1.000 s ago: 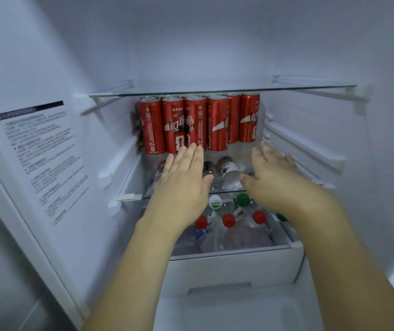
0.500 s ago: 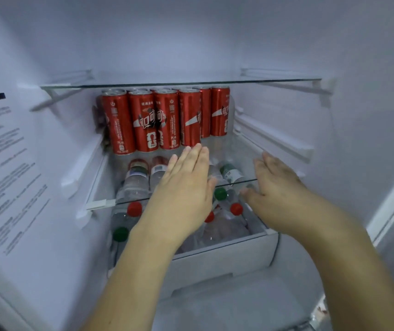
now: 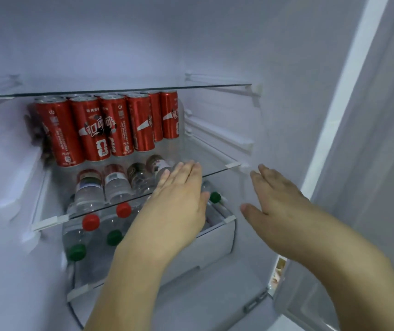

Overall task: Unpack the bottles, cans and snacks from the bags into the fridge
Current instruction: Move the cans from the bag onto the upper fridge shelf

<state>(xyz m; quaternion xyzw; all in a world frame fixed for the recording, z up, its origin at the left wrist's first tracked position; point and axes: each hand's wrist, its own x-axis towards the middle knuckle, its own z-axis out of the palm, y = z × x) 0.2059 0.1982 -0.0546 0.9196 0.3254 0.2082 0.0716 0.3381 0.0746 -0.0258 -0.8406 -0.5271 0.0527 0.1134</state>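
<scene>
Inside the fridge [image 3: 286, 56], on the middle glass shelf [image 3: 217, 161], red cans [image 3: 100, 130] stand upright in tight rows toward the back left, touching one another. Below that shelf, water bottles [image 3: 114, 185] lie on their sides in the white drawer [image 3: 215, 244], their red and green caps pointing out at me, some seen through the glass. My left hand [image 3: 174, 211] is held flat and empty, fingers straight and together, hovering over the front edge of the glass shelf and covering part of the drawer. My right hand [image 3: 277, 209] is just as flat and holds nothing, fingers reaching toward the right inner wall near the end of that shelf; whether the fingertips touch the wall I cannot tell. A second glass shelf [image 3: 215, 86] sits just above the cans. Past my right forearm runs the pale edge of the fridge door frame [image 3: 348, 91].
</scene>
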